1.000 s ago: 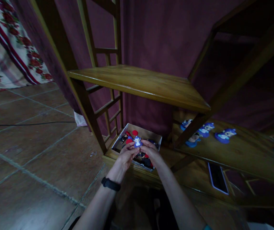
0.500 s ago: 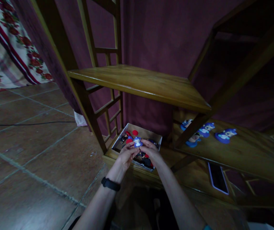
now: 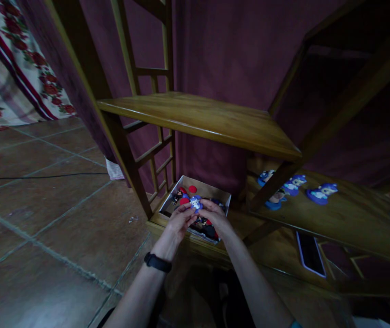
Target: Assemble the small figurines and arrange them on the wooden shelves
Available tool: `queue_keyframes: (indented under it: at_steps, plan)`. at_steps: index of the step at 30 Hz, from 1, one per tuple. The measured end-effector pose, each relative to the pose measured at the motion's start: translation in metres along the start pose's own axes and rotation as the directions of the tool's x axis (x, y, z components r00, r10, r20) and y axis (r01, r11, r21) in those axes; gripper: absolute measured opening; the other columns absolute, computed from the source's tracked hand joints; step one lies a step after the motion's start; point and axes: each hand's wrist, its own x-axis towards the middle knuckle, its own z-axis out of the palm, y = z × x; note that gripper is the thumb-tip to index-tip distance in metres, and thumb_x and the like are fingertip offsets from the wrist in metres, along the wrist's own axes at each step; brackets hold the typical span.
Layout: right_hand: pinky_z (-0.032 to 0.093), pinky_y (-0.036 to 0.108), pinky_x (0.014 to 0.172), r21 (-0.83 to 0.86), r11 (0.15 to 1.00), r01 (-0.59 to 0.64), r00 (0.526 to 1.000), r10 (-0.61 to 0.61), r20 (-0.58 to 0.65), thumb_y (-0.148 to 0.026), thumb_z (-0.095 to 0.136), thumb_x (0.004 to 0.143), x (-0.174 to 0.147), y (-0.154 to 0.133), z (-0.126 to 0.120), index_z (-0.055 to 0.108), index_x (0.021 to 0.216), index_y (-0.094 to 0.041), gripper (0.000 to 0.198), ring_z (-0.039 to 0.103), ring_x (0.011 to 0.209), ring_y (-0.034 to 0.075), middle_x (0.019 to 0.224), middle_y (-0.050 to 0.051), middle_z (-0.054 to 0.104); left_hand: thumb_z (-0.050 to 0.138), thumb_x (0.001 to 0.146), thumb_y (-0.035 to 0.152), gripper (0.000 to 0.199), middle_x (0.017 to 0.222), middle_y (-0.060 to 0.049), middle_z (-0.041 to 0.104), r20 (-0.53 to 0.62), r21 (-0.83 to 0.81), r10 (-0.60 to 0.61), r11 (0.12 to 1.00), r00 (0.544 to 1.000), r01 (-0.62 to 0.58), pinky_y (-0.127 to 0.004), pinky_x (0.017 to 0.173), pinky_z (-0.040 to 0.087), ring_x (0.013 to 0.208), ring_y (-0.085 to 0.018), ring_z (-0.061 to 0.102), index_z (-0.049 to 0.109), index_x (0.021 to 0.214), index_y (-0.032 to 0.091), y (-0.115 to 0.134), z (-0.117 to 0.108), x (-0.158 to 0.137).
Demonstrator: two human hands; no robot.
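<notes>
Phone (image 3: pixel 311 253), dark screen up, pale rim, lying flat on low wooden board (image 3: pixel 276 250) to my right. Thin black cable (image 3: pixel 41 177) crosses brown tiled floor (image 3: pixel 68 218). To my left, rose-patterned curtain (image 3: pixel 20 50); plain purple drape (image 3: pixel 218 50) hangs behind wooden shelf (image 3: pixel 198 118).

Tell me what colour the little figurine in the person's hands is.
The figurine is purple-blue and white; it shows in the head view, the only one here.

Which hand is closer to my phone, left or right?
Right. The right hand, gripping the little purple figure, is to the left of the phone. The left hand, on the figure's other side, is farther away.
</notes>
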Motion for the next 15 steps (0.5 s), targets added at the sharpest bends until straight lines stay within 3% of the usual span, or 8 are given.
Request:
queue_keyframes:
  at_steps: [15]
  plan:
    - [0.046,0.034,0.08,-0.035,0.999,-0.038,0.997,0.035,-0.072,-0.034,0.068,0.062,-0.0003,0.0013,0.0009,0.063,0.098,-0.019,0.039,0.061,0.084,0.019,0.089,0.003,0.068,0.064,0.072,0.014,0.01,0.067,-0.006,0.068,0.021,0.034,-0.05,0.998,0.999,0.049,-0.02,0.056,0.051,0.059,-0.012,0.065,0.062,0.081,0.013,0.0018,0.0008,-0.0012]
